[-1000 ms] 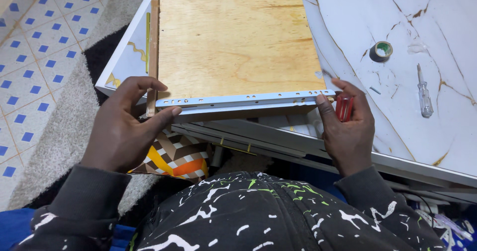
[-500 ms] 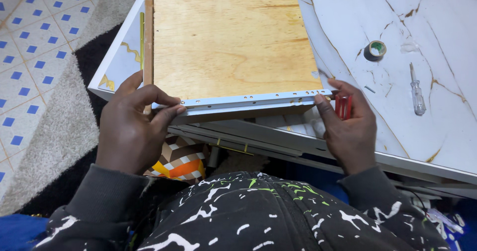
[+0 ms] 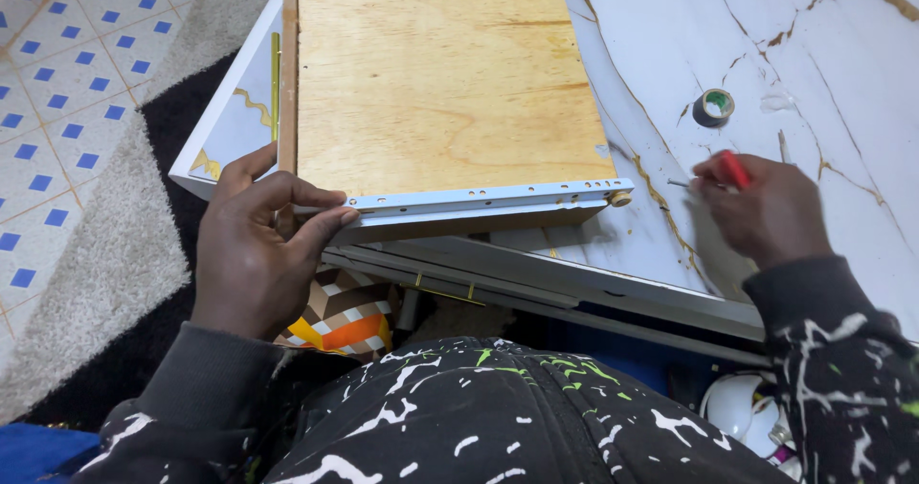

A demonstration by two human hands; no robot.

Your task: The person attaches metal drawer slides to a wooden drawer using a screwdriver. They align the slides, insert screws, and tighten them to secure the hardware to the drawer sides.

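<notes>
A plywood drawer panel (image 3: 440, 82) lies in front of me with a white metal slide rail (image 3: 479, 199) along its near edge. My left hand (image 3: 254, 245) grips the rail's near-left corner, thumb on top. My right hand (image 3: 761, 206) hovers over the white marble-patterned board (image 3: 842, 72) to the right, off the panel. It is closed on a small red-handled tool (image 3: 732, 166) whose thin metal tip points left. A small brass-coloured roller (image 3: 620, 198) sits at the rail's right end.
A small roll of tape (image 3: 713, 106) lies on the marble board beyond my right hand. Grey metal rails (image 3: 459, 278) run under the panel's near edge. Left is a grey rug (image 3: 96, 254) and blue-patterned floor tiles (image 3: 57, 91).
My right hand has left the rail's right end and moved right and away over the marble board, still holding the red tool. My left hand keeps its grip.
</notes>
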